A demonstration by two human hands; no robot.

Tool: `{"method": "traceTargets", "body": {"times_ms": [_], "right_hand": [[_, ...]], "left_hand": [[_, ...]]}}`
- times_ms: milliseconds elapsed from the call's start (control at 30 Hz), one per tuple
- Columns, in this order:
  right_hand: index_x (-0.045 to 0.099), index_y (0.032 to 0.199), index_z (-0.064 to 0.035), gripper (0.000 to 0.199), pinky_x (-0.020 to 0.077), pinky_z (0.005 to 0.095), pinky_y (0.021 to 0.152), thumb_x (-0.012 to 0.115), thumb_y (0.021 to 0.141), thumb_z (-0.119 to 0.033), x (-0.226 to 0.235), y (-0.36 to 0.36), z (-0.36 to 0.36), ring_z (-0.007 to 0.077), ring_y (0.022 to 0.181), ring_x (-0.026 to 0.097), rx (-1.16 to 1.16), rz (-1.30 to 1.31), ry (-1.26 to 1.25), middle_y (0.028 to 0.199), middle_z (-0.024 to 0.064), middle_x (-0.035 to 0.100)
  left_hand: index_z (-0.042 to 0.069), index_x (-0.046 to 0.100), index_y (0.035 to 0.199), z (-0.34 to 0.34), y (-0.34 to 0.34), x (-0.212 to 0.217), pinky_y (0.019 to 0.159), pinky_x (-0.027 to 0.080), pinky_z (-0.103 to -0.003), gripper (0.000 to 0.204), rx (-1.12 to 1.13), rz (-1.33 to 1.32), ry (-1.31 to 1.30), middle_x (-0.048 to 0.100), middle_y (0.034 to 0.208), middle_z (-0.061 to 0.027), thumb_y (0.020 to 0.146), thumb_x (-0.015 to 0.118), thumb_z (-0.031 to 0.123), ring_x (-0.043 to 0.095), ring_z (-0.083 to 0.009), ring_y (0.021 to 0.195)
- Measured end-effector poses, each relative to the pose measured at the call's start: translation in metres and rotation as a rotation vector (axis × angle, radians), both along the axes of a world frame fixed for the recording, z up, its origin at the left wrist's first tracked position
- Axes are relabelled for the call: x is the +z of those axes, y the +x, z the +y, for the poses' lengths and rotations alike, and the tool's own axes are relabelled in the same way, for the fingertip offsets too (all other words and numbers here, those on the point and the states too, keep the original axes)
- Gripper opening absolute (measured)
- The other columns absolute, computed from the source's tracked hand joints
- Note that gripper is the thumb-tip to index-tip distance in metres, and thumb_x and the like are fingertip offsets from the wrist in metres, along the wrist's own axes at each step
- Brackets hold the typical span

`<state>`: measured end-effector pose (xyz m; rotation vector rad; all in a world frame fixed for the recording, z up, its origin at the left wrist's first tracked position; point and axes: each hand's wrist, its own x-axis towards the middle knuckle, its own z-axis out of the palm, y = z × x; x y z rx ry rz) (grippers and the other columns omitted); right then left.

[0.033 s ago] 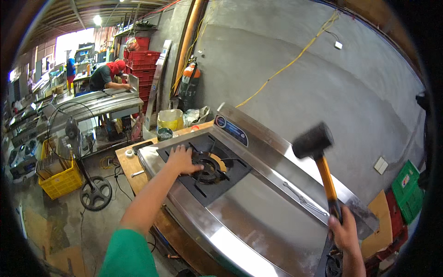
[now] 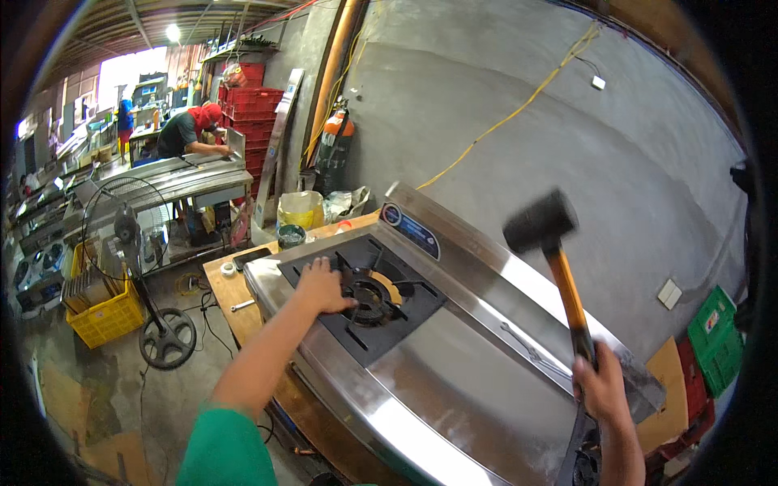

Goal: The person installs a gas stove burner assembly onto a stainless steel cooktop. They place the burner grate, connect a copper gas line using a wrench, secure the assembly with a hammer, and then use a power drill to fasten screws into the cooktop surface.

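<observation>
My right hand point(image 2: 601, 382) is wrapped round the handle of a rubber mallet point(image 2: 541, 220). The mallet has a black head and an orange-and-black handle, and its head is raised above the steel stove top point(image 2: 462, 356). My left hand point(image 2: 321, 288) lies with fingers spread on the black square pan support point(image 2: 356, 344) at the stove's left end, beside the round burner point(image 2: 373, 298). A second black burner point(image 2: 585, 463) shows in part below my right forearm. An open-end wrench point(image 2: 527, 344) lies along the stove's back ledge. The underside of the left palm is hidden.
The stove rests on a wooden table point(image 2: 224, 285), with a small wrench point(image 2: 241, 306) on its left edge. A fan point(image 2: 154, 324) and yellow crate point(image 2: 105, 312) stand left. Behind are a gas cylinder point(image 2: 334, 150) and a person at a bench point(image 2: 182, 134). Cardboard point(image 2: 666, 381) leans right.
The mallet has risen slightly and shifted a little left, with my right hand still round its handle. My left hand stays on the pan support.
</observation>
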<state>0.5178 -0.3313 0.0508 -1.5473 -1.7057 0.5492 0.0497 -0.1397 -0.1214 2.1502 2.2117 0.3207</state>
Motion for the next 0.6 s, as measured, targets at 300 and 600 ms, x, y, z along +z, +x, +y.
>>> {"method": "traceTargets", "body": {"times_ms": [300, 600], "right_hand": [[0.048, 0.107, -0.0070, 0.035, 0.0488, 0.0346, 0.047, 0.056, 0.101, -0.040, 0.023, -0.223, 0.256, 0.0170, 0.053, 0.057, 0.039, 0.016, 0.222, 0.072, 0.0054, 0.058], [0.060, 0.103, 0.0002, 0.037, 0.0517, 0.0414, 0.059, 0.063, 0.096, -0.036, -0.037, -0.258, 0.274, 0.0237, 0.062, 0.062, 0.312, -0.575, -0.297, 0.077, 0.0115, 0.063]], "left_hand": [[0.004, 0.059, 0.135, 0.006, 0.003, 0.006, 0.120, 0.026, -0.050, 0.081, -0.069, 0.018, -0.026, 0.028, 0.156, -0.0350, 0.077, 0.069, 0.060, 0.029, -0.0464, 0.146], [0.001, 0.059, 0.133, -0.002, -0.005, 0.007, 0.120, 0.025, -0.051, 0.080, -0.050, -0.016, -0.033, 0.028, 0.156, -0.0352, 0.074, 0.073, 0.054, 0.029, -0.0463, 0.146]]}}
